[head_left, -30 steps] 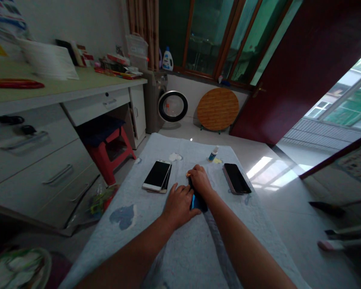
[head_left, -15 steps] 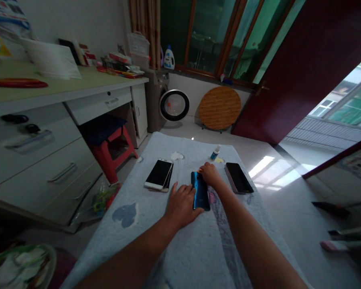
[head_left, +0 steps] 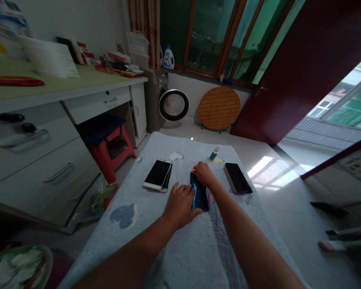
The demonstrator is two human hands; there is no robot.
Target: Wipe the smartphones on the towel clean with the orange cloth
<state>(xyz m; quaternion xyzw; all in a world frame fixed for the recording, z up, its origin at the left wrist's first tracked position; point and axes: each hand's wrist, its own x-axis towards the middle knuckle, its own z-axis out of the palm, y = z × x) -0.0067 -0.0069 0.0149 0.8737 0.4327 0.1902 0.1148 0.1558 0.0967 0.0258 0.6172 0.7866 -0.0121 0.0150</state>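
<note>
A glossy blue smartphone lies back up on the cloth-covered table, its upper part hidden by my right hand. My left hand grips it from the left, fingertips along the side edge and thumb at the bottom corner. Over the phone's top end, my right hand is closed with fingertips pressed together; a small orange-yellow spot shows there, too small to name. To the left, a white-framed smartphone rests on another phone. A dark-screened phone lies on the right, and a small spray bottle stands behind.
The pale patterned cloth covers the table. On the left are a desk with drawers and a red stool. Farther back stand a washing machine with its door open and a round wooden tabletop.
My right hand has shifted slightly left across the phone's top end, covering more of it. My left hand and the blue smartphone stay in place.
</note>
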